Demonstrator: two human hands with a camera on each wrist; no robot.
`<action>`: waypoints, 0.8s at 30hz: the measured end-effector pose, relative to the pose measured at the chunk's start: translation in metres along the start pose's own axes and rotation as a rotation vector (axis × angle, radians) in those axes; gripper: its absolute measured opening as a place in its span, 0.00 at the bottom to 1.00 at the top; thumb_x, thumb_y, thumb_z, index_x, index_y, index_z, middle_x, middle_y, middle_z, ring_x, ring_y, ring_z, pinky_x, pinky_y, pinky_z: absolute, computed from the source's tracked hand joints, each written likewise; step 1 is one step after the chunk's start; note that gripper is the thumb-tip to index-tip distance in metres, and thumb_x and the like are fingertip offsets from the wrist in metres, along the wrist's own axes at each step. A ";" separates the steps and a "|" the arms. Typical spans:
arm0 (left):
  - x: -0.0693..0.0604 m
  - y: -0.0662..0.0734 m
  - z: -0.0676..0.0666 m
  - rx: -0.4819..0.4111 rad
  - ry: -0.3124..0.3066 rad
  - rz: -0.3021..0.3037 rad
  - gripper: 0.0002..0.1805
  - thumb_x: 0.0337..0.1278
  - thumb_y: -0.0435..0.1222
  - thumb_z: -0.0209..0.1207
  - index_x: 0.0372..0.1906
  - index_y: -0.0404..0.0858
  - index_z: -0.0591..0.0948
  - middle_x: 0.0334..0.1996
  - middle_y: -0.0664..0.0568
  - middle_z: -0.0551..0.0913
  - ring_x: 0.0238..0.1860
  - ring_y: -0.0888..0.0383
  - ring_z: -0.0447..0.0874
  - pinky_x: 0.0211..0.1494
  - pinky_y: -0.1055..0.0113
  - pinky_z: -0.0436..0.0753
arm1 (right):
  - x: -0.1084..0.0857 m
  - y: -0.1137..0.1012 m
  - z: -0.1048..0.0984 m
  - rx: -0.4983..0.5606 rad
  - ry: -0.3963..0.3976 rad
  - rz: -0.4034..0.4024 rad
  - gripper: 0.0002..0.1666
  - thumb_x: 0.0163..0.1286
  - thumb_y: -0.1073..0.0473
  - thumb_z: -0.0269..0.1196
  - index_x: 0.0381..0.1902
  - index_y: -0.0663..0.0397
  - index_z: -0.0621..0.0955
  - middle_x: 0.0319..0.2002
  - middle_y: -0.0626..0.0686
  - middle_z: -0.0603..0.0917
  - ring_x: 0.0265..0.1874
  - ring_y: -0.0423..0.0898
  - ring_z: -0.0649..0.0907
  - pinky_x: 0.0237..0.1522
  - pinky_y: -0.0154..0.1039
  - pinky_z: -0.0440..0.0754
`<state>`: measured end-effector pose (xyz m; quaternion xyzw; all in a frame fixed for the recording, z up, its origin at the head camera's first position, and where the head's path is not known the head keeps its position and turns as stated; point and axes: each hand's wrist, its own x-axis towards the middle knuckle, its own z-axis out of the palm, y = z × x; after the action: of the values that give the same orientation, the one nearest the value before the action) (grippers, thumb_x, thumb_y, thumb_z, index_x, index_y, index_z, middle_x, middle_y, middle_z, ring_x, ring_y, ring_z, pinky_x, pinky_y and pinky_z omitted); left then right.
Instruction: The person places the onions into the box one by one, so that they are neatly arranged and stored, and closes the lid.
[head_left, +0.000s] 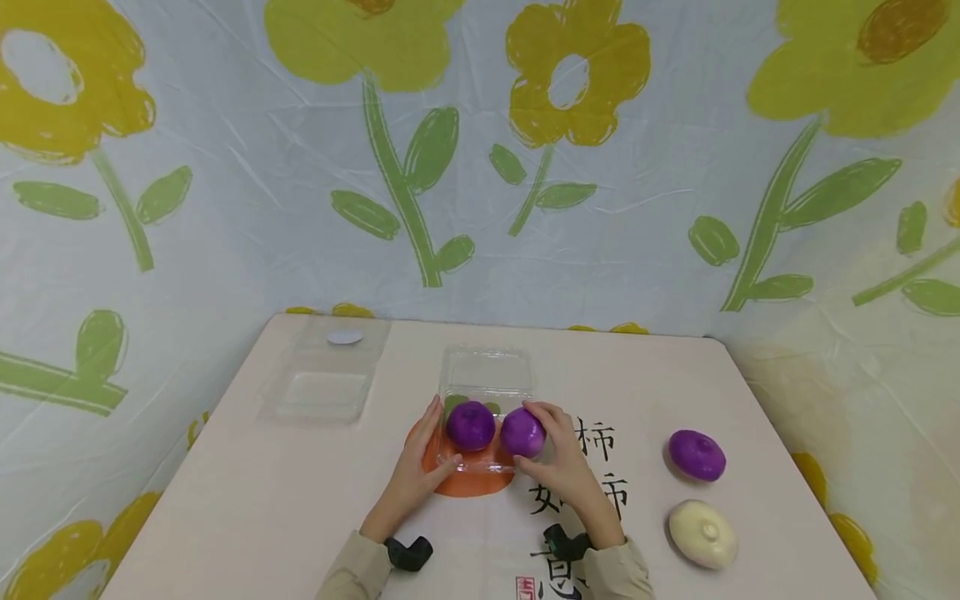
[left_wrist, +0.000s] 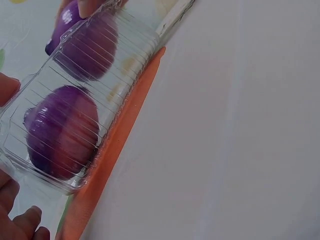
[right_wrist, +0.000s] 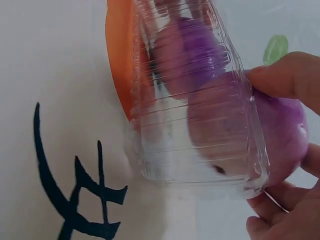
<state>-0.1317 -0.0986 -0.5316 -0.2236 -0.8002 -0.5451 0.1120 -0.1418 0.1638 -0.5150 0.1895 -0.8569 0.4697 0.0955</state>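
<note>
Clear plastic forms the ribbed, open-lidded box (head_left: 481, 468) in the lower middle of the head view, its lid tipped back toward the top of the frame. A glossy, dark purple, fruit-like ball (head_left: 471, 426) sits in its left half. The right hand (head_left: 561, 457) pinches a lighter-looking, shiny purple ball (head_left: 523, 432) between thumb and fingers at the box's right end, where this ball stands partly above the rim. The left hand (head_left: 415, 468) lies spread around the box's left end, thumb apart from the fingers and none of them wrapped around a ball.

At the right of the frame lie a squat purple piece (head_left: 697, 456) and, just below it, a squat cream-white piece (head_left: 702, 533) with a small raised knob. A second clear plastic box (head_left: 318, 392) stands open at the upper left of the table (head_left: 225, 500), bearing a whitish oval patch (head_left: 345, 337). Flower-printed cloth (head_left: 525, 283) hangs behind.

Black brushed characters run down the tabletop; 柿 (head_left: 597, 440) and 如 (head_left: 546, 500) can be read. The right forearm and its black wrist device (head_left: 566, 543) cover parts of the others. A red seal (head_left: 525, 588) is cut off at the bottom edge, its lettering too small to read. The box hides much of an orange print (head_left: 474, 485).
</note>
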 end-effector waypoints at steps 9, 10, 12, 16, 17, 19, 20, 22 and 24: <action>0.000 0.000 0.001 -0.003 0.004 -0.008 0.45 0.54 0.30 0.68 0.74 0.25 0.58 0.75 0.31 0.55 0.73 0.32 0.53 0.70 0.35 0.55 | 0.010 -0.007 0.007 -0.179 -0.046 -0.015 0.44 0.47 0.63 0.73 0.65 0.60 0.73 0.61 0.63 0.73 0.62 0.64 0.68 0.68 0.72 0.52; 0.000 0.001 0.001 -0.002 0.006 -0.007 0.45 0.53 0.29 0.68 0.74 0.25 0.58 0.75 0.31 0.55 0.73 0.32 0.53 0.70 0.36 0.55 | 0.011 -0.007 0.007 -0.190 -0.053 -0.006 0.44 0.47 0.63 0.73 0.65 0.61 0.73 0.61 0.63 0.73 0.63 0.65 0.68 0.68 0.73 0.48; -0.001 0.001 0.001 0.002 0.009 -0.009 0.45 0.53 0.29 0.67 0.74 0.25 0.58 0.74 0.32 0.56 0.73 0.32 0.54 0.70 0.37 0.55 | 0.013 -0.008 0.008 -0.212 -0.074 0.015 0.44 0.47 0.62 0.72 0.65 0.62 0.73 0.61 0.64 0.73 0.63 0.66 0.67 0.69 0.72 0.47; -0.002 -0.006 0.003 0.009 0.009 -0.013 0.45 0.54 0.31 0.68 0.75 0.27 0.58 0.75 0.34 0.55 0.74 0.35 0.53 0.70 0.38 0.55 | 0.014 -0.010 0.008 -0.222 -0.104 0.057 0.43 0.48 0.61 0.72 0.64 0.64 0.73 0.62 0.63 0.73 0.62 0.64 0.66 0.66 0.70 0.58; -0.003 -0.014 0.005 0.013 0.005 -0.015 0.46 0.55 0.32 0.68 0.75 0.29 0.58 0.76 0.37 0.55 0.75 0.37 0.53 0.72 0.42 0.56 | 0.015 -0.011 0.008 -0.224 -0.110 0.069 0.42 0.49 0.61 0.72 0.64 0.64 0.73 0.62 0.63 0.73 0.61 0.63 0.66 0.65 0.69 0.62; -0.004 -0.028 0.007 0.018 -0.002 -0.015 0.47 0.56 0.36 0.68 0.77 0.32 0.57 0.77 0.42 0.54 0.76 0.41 0.52 0.73 0.42 0.56 | 0.015 -0.013 0.007 -0.222 -0.117 0.089 0.42 0.49 0.61 0.73 0.64 0.63 0.73 0.62 0.61 0.73 0.60 0.61 0.67 0.60 0.68 0.69; -0.005 -0.035 0.009 0.025 -0.005 -0.014 0.47 0.57 0.38 0.68 0.77 0.34 0.57 0.78 0.44 0.53 0.76 0.43 0.51 0.73 0.43 0.56 | 0.015 -0.013 0.006 -0.212 -0.118 0.093 0.42 0.49 0.61 0.74 0.64 0.64 0.73 0.62 0.61 0.73 0.59 0.60 0.67 0.58 0.67 0.71; -0.005 -0.049 0.012 0.039 -0.008 -0.005 0.48 0.58 0.41 0.68 0.78 0.37 0.56 0.79 0.48 0.52 0.77 0.46 0.51 0.73 0.43 0.57 | 0.015 -0.014 0.005 -0.196 -0.116 0.094 0.42 0.50 0.61 0.75 0.64 0.64 0.74 0.62 0.60 0.74 0.58 0.59 0.67 0.56 0.66 0.74; -0.003 -0.049 0.012 0.042 -0.013 -0.006 0.47 0.58 0.41 0.68 0.78 0.36 0.56 0.79 0.48 0.52 0.77 0.45 0.51 0.72 0.38 0.57 | 0.015 -0.014 0.003 -0.182 -0.108 0.077 0.42 0.50 0.60 0.75 0.63 0.63 0.74 0.61 0.60 0.74 0.58 0.58 0.67 0.54 0.66 0.75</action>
<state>-0.1521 -0.1036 -0.5780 -0.2225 -0.8128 -0.5270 0.1100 -0.1497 0.1508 -0.5012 0.1719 -0.9066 0.3825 0.0480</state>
